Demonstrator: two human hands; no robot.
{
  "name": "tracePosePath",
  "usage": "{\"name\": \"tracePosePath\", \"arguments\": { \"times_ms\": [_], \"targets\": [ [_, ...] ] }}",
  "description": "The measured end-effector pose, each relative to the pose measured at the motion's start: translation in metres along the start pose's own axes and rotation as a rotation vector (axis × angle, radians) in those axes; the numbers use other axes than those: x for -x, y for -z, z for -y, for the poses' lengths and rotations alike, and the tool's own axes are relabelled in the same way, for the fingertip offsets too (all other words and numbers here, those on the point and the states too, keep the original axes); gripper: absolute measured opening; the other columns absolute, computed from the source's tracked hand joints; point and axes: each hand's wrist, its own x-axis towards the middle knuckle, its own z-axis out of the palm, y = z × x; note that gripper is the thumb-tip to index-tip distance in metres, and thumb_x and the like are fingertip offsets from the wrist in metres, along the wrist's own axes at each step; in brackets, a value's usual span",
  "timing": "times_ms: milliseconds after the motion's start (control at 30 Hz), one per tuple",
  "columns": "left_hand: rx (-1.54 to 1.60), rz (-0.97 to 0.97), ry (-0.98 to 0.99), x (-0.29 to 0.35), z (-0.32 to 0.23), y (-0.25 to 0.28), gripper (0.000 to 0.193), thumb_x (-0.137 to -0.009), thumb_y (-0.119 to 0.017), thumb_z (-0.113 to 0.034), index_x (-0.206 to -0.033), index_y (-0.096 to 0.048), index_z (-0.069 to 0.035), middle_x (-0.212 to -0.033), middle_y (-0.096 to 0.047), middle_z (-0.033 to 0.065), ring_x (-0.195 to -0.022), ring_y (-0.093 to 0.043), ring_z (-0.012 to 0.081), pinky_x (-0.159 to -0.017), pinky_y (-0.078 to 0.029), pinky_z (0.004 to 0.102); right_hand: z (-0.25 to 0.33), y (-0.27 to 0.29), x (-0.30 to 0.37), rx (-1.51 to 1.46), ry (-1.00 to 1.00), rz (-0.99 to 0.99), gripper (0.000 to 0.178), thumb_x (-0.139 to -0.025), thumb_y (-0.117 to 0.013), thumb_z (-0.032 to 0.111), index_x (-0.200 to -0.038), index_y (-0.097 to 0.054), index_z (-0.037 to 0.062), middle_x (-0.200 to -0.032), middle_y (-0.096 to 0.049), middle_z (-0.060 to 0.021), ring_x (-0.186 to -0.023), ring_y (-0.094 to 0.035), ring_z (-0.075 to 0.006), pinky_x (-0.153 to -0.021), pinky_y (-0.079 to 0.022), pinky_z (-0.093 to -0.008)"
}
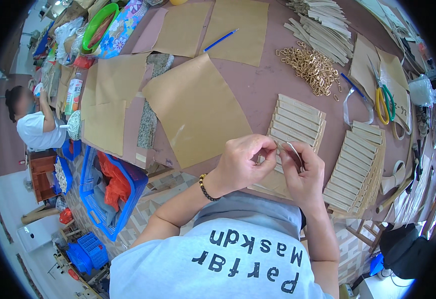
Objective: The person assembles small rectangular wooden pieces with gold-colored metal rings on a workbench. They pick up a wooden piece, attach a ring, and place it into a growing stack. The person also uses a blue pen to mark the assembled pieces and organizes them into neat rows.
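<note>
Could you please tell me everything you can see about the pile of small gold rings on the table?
The pile of gold rings is a loose heap of small, shiny, metal-looking oval links lying flat on the brown table, toward its far side. A few strays lie scattered at its right edge. It sits between tan sheets and stacked tan strips. Neither hand touches it; nothing rests on it.

Two hands are seen at the table – left hand (243, 162) and right hand (303, 174). Two blue pens (220, 40) (352, 85), one pair of scissors (382, 97) and one heap of rings (312, 70) are counted. Three stacks of strips (298, 122) (355, 169) (323, 25) are laid out – uncountable singly.
</note>
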Motion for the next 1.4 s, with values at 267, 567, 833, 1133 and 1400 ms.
{"name": "tracePosePath", "arguments": {
  "times_ms": [267, 567, 833, 1133, 1400],
  "targets": [
    [-0.028, 0.031, -0.026, 0.001, 0.000, 0.001, 0.012, -0.073, -0.070, 0.003, -0.083, -0.064, -0.001, -0.073, -0.066, 0.0092, -0.063, -0.067, 0.0178, -0.058, -0.052, 0.0269, 0.014, 0.005, -0.006, 0.084, 0.047, 0.079, 0.021, -0.084, -0.062, -0.004, -0.104, -0.065, 0.0023, -0.084, -0.064, -0.0116, -0.067, -0.062, -0.0196, -0.060, -0.049, -0.0288],
    [-0.027, 0.021, -0.028, 0.004, 0.000, -0.003, 0.011, -0.074, -0.070, 0.003, -0.083, -0.064, -0.001, -0.074, -0.067, 0.0087, -0.063, -0.067, 0.0174, -0.058, -0.052, 0.0266, 0.009, 0.003, -0.003, 0.001, -0.014, 0.039, 0.013, -0.084, -0.062, -0.003, -0.097, -0.064, -0.0002, -0.079, -0.065, -0.0103, -0.063, -0.060, -0.0146, -0.058, -0.048, -0.0269],
    [0.099, 0.037, 0.164, 0.009, 0.000, -0.006, 0.013, -0.073, -0.071, 0.004, -0.084, -0.065, -0.001, -0.073, -0.066, 0.0091, -0.062, -0.065, 0.0175, -0.058, -0.051, 0.0260, -0.005, -0.004, 0.003, -0.143, -0.050, -0.030, 0.010, -0.087, -0.063, 0.000, -0.096, -0.063, -0.0008, -0.075, -0.064, -0.0065, -0.062, -0.057, -0.0063, -0.055, -0.046, -0.0235],
    [-0.198, -0.051, -0.236, 0.008, 0.003, -0.007, 0.024, -0.065, -0.075, 0.009, -0.084, -0.064, -0.001, -0.091, -0.060, 0.0090, -0.071, -0.060, 0.0192, -0.056, -0.050, 0.0271, 0.005, 0.003, 0.001, 0.002, -0.037, 0.022, 0.011, -0.086, -0.062, 0.000, -0.097, -0.062, 0.0005, -0.078, -0.063, -0.0113, -0.065, -0.061, -0.0161, -0.059, -0.049, -0.0283],
    [-0.166, -0.028, -0.273, 0.004, 0.006, -0.009, 0.023, -0.066, -0.072, 0.009, -0.084, -0.061, -0.001, -0.092, -0.066, 0.0121, -0.072, -0.065, 0.0215, -0.059, -0.053, 0.0278, 0.001, 0.001, 0.002, 0.012, -0.019, 0.003, 0.012, -0.086, -0.066, 0.002, -0.097, -0.062, 0.0005, -0.080, -0.065, -0.0126, -0.066, -0.063, -0.0173, -0.061, -0.050, -0.0294]
  ]
}}
